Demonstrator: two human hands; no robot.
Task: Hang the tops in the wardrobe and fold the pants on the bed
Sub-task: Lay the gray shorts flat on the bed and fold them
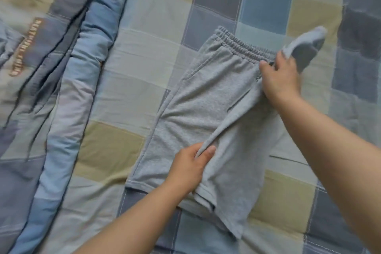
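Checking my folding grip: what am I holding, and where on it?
Grey shorts: left hand pinches a fabric fold at the crotch, right hand grips the waistband.

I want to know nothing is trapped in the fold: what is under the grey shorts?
Around the grey shorts only the checked bedsheet shows, so they lie on it. Both hands, left hand and right hand, grip the fabric. Anything beneath the cloth itself is hidden.

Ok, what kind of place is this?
Most likely a bedroom: grey shorts lie spread on a checked bedsheet, with a bunched quilt beside them, and both hands are gripping the fabric.
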